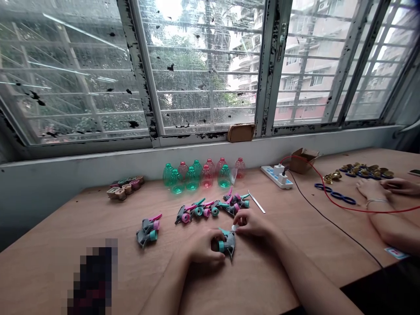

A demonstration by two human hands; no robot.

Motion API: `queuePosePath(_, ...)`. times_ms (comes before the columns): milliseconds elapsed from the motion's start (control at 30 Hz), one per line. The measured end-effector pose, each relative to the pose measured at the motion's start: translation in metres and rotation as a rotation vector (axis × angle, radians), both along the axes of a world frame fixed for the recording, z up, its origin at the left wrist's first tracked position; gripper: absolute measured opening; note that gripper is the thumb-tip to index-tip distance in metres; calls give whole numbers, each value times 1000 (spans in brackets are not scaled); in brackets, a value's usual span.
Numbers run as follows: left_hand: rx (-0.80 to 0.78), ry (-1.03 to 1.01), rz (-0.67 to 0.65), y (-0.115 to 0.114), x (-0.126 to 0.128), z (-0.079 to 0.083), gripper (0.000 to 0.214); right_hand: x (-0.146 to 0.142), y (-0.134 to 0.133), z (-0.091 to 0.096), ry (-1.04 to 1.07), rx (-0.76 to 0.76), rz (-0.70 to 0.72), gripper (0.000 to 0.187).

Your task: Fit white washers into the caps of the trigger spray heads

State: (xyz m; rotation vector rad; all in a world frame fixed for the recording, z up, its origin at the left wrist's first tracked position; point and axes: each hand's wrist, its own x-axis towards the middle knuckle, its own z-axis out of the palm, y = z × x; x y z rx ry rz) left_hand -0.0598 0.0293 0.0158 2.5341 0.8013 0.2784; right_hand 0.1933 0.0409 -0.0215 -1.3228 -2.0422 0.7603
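Observation:
My left hand [208, 246] is closed around a grey spray trigger head [229, 243] with a teal collar and teal lever, low over the wooden table. Fingers of my right hand [247, 222] pinch a small white piece [234, 228] at the upper end of that spray head. Just beyond my hands lies a row of grey, pink and teal spray trigger heads [200, 211]. Two more spray heads [147, 231] rest on the table to the left of my left hand.
Several green and red clear bottles [192, 178] stand by the wall. White tweezers [257, 202] lie near a power strip [277, 176] with cables. Brown blocks [124, 188] sit at left. On the right, a co-worker's hands [374, 192] are near gold and blue parts [367, 170].

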Motion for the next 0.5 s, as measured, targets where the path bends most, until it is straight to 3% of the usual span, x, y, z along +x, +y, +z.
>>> queuePosePath(167,-77,-118,3,0,2,-1,32,0,-2,3,-6,-4,4,19)
queuePosePath(333,-140,-289,136,3,4,-3,29,0,-1,1,14,-15,6,20)
queuePosePath(500,-151,-321,221,4,5,-9,29,1,-1,-3,59,13,24,18)
